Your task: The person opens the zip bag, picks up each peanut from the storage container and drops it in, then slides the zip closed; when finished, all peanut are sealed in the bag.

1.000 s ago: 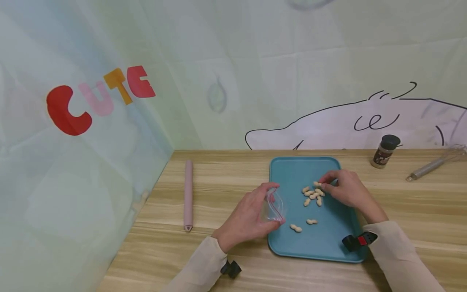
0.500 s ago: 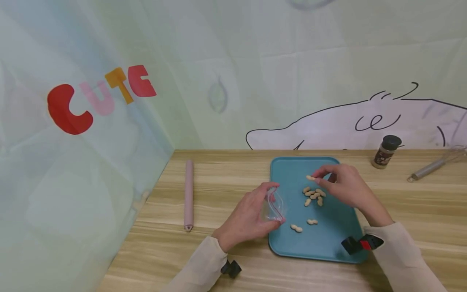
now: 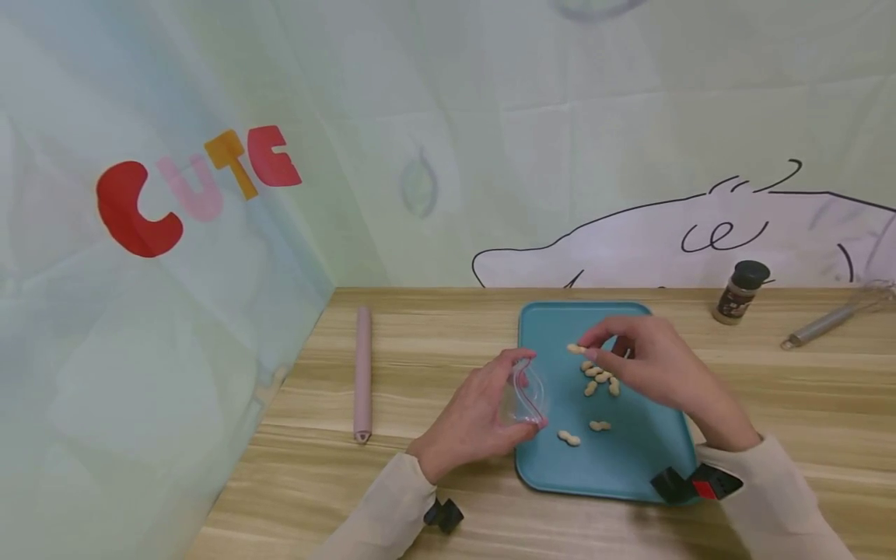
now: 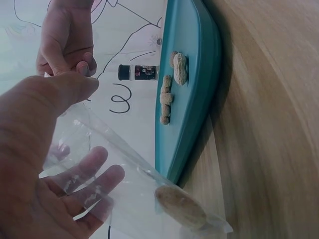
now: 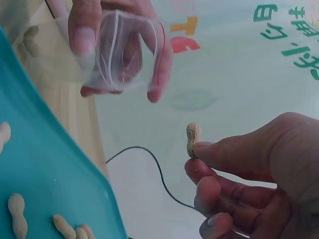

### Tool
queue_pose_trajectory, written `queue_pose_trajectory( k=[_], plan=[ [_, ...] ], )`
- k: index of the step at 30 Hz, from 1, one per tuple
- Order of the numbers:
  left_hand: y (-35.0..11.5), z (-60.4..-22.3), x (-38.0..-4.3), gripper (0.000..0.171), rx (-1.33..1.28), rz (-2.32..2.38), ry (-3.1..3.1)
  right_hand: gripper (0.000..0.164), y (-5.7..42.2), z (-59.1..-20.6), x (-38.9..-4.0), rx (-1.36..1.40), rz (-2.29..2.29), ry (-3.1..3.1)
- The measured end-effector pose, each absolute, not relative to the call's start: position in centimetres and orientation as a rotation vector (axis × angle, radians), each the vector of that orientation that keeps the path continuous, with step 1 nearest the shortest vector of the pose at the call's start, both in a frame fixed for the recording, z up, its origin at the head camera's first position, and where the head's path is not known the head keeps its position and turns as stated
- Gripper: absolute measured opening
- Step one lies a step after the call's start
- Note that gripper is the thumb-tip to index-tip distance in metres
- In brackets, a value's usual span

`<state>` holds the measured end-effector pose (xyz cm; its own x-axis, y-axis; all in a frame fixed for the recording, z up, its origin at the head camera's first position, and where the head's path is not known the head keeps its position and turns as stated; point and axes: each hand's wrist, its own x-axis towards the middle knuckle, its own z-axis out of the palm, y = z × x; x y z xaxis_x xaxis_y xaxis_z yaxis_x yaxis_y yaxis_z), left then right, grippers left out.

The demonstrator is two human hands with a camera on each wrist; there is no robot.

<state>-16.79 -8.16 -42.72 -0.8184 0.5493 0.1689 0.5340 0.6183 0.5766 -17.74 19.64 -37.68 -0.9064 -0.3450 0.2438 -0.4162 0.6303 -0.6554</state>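
My left hand (image 3: 476,412) holds a clear zip bag (image 3: 528,393) by its mouth, thumb and fingers spread so the red-edged opening gapes toward the right. At the bottom of the bag lies a peanut (image 4: 182,206), seen in the left wrist view. Between thumb and forefinger, my right hand (image 3: 647,362) pinches another unshelled peanut (image 5: 193,139) above the blue tray (image 3: 637,459), a short way right of the bag. Several peanuts (image 3: 602,376) are clustered on the tray below that hand. Two single peanuts lie nearer the tray's front, one at the left (image 3: 568,438).
A pink stick-like roll (image 3: 362,373) lies at the left of the wooden table (image 3: 301,467). Toward the back right stand a black-capped spice jar (image 3: 740,293) and a lying whisk (image 3: 829,323). A printed cloth (image 3: 420,117) hangs behind the table.
My right hand has picked a peanut off the cluster, lifted it and carried it left toward the bag. My left hand and the bag have stayed in place.
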Motion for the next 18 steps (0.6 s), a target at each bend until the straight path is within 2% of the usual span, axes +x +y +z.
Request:
queue_pose_trajectory(
  k=[18],
  plan=[
    [-8.1,-42.7,-16.8,0.084,0.953,1.011,2.797,0.011,17.1,-37.9,-16.9,0.794,1.174,-2.771]
  ],
)
